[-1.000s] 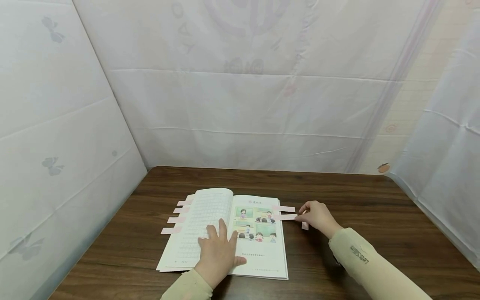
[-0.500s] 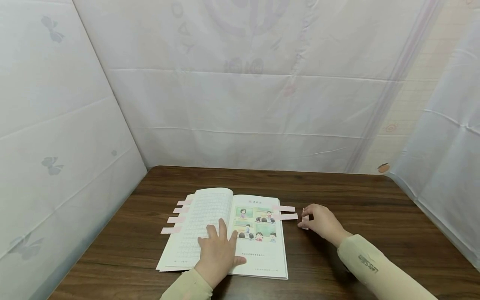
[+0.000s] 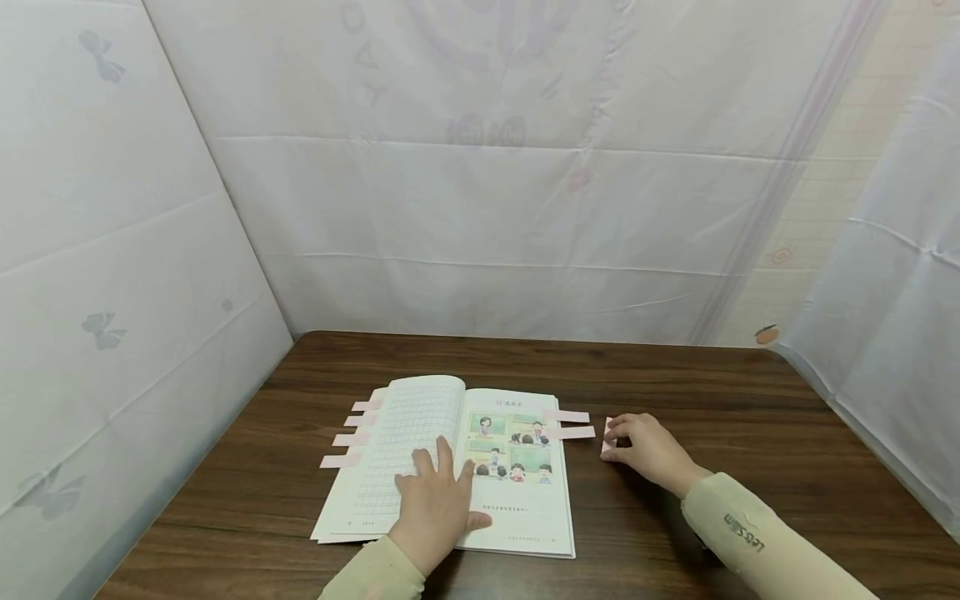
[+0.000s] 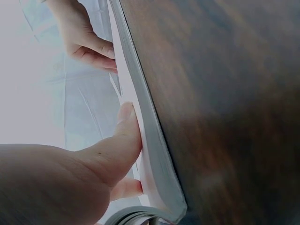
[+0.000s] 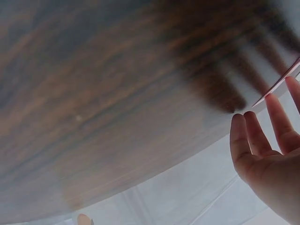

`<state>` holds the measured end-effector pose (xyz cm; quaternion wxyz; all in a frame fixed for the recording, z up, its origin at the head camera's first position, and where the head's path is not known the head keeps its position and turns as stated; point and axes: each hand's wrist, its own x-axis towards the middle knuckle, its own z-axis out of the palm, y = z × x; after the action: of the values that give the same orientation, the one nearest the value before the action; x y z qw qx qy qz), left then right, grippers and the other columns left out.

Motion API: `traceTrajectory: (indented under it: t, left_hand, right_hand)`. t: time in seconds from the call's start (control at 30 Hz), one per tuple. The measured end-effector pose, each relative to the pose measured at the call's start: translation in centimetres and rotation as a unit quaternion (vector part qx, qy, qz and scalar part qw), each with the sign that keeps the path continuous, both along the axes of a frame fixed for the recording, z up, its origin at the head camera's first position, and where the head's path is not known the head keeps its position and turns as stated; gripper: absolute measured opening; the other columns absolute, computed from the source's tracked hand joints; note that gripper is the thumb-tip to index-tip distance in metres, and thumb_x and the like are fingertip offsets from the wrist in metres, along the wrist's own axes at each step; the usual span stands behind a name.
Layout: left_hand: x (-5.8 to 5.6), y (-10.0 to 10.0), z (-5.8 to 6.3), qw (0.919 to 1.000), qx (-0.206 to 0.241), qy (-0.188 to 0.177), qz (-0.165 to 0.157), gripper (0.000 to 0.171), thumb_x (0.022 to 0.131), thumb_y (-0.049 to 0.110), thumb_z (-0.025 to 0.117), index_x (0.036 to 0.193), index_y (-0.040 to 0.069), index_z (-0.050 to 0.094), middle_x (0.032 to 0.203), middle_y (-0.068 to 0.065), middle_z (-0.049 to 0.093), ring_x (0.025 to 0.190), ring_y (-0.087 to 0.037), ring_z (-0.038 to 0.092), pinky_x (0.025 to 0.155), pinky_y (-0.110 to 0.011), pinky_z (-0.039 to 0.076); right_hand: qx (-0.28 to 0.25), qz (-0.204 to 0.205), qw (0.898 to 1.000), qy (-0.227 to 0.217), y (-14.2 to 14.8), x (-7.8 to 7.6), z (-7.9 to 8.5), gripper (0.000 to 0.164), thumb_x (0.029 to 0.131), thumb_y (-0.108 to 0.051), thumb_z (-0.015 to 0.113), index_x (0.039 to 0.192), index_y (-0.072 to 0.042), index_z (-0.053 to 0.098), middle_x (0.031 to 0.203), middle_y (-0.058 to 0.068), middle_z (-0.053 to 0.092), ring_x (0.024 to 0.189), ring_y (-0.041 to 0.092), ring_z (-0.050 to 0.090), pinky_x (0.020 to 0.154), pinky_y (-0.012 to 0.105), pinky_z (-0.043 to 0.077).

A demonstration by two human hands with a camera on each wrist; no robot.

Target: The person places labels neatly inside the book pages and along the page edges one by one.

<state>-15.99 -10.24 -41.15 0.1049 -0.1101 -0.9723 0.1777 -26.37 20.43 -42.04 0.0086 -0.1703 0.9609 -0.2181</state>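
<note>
An open book [image 3: 517, 521] lies on the table, handwriting grid on its left page and cartoon pictures on its right. My left hand [image 3: 435, 508] rests on it with spread fingers, across the fold. Two pink sticky strips [image 3: 573, 433] stick out from the right page's edge. Just right of them, a small pink sticky-note pad [image 3: 608, 423] lies on the wood. My right hand [image 3: 651, 452] touches the pad with thumb and fingers lightly bent, partly covering it. In the right wrist view, fingertips [image 5: 270, 99] meet the pad's thin edge [image 5: 281, 83].
Several more pink strips [image 3: 351, 439] project from the book's left edge. The dark wooden table [image 3: 300, 392] carries everything. Pale printed cloth [image 3: 465, 208] hangs behind and at both sides.
My right hand has left the lower pink strip at the page edge and moved slightly right onto the sticky-note pad. The left hand has stayed on the book.
</note>
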Motion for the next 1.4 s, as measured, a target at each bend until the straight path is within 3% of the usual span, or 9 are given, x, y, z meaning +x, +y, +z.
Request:
traceTrajectory:
  t: [0.6,0.93,1.23,1.4]
  left_hand:
    - [-0.01,0.04,0.29,1.0000,-0.002,0.001,-0.001,0.076,0.074,0.081,0.053,0.124,0.026,0.071,0.135,-0.023,0.057,0.107,-0.044,0.057,0.065,-0.053,0.057]
    - [0.09,-0.02,0.14,0.9999,-0.005,0.007,-0.005,0.075,0.074,0.081,0.054,0.123,0.026,0.071,0.134,-0.022,0.059,0.105,-0.042,0.057,0.063,-0.051,0.057]
    - [0.07,-0.02,0.12,1.0000,-0.004,0.006,-0.005,0.075,0.074,0.081,0.053,0.123,0.026,0.071,0.135,-0.022,0.058,0.105,-0.043,0.057,0.064,-0.052,0.057]
    - [0.00,0.01,0.17,1.0000,-0.002,0.005,-0.004,0.076,0.074,0.081,0.053,0.123,0.026,0.071,0.135,-0.023,0.058,0.105,-0.044,0.057,0.064,-0.053,0.057]
  right_hand:
    - [0.033,0.021,0.999,0.011,0.34,0.19,0.37,0.021,0.090,-0.027,0.070,0.101,-0.010,0.078,0.123,0.012,0.068,0.118,0.040,0.057,0.096,0.061,0.044]
    - [0.076,0.029,0.995,0.050,0.24,0.29,0.44,0.020,0.090,-0.024,0.066,0.099,-0.012,0.078,0.121,0.009,0.070,0.115,0.036,0.061,0.096,0.060,0.044]
    - [0.109,0.052,0.984,0.131,0.23,-0.10,-0.16,0.019,0.086,-0.019,0.062,0.091,-0.014,0.080,0.109,0.006,0.075,0.100,0.031,0.068,0.088,0.051,0.052]
    - [0.104,0.052,0.981,0.158,0.14,-0.63,-0.47,0.011,0.084,-0.018,0.067,0.084,-0.015,0.078,0.092,0.002,0.077,0.073,0.015,0.066,0.077,0.044,0.054]
